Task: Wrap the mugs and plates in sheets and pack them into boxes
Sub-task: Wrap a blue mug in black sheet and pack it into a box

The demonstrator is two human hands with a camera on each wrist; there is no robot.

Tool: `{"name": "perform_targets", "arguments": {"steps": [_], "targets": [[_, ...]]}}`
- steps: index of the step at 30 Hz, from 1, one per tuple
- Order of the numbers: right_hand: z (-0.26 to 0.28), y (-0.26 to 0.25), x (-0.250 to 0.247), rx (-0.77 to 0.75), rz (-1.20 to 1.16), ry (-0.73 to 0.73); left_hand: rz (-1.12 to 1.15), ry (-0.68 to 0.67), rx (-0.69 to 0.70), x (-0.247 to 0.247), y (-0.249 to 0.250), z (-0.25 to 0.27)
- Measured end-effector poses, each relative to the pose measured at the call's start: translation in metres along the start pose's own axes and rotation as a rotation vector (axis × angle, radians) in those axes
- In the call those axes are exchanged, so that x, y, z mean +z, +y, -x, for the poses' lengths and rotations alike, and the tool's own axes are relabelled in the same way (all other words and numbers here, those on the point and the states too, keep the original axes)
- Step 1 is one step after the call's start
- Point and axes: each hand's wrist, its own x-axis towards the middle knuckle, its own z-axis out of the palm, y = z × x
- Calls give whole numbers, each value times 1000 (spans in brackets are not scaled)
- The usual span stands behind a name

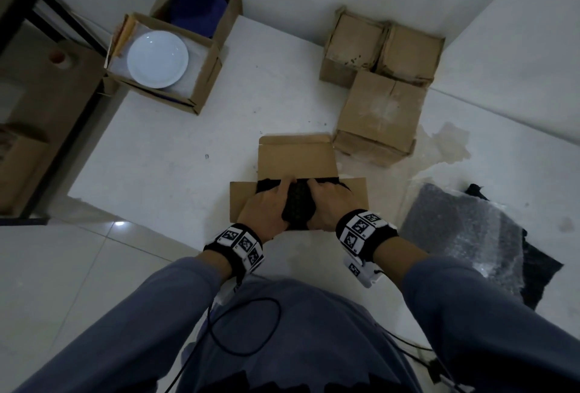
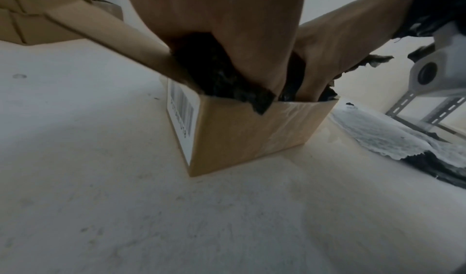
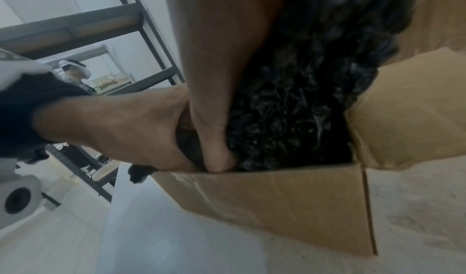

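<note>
An open cardboard box stands on the white table in front of me. A bundle wrapped in black bubble sheet sits in its opening, partly down inside. My left hand grips the bundle's left side. On the bundle's right side my right hand grips it, fingers reaching into the box. What the sheet wraps is hidden. At far left a white plate lies unwrapped in another open box.
Behind the plate box stands an open box holding something dark blue. Three closed boxes cluster at the back right. Bubble-wrap sheets lie on the table at my right. A dark metal shelf rack stands to the left.
</note>
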Motion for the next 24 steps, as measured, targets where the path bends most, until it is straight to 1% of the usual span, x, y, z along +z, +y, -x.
{"name": "perform_targets", "arguments": {"steps": [5,7,11,13,16,18,20,21,22,24], "targets": [[-2,-5,-2,45,-89,-82,-86,-25,-29,-3,5,-5],[-2,-6,-2,56,-74,-90,-135,-39,-35,-3,6,-5],[3,-15,-5,76,33,13,-211,-43,-38,-4,12,-9],[5,-18,-5,51,-62,48,-211,-52,-34,-7,14,-11],[5,-13,2,17,-241,4,-91,-110,-35,-14,15,-9],[6,-9,10,6,-293,12,-23,-76,-26,-22,15,-4],[10,-9,18,15,-333,37,-43,8,25,-27,17,2],[11,-8,20,17,-357,48,-57,23,55,-27,18,4],[14,-8,21,24,-387,51,-54,12,68,-25,20,6],[17,-8,20,40,-442,45,-19,-38,47,-22,20,7]]}}
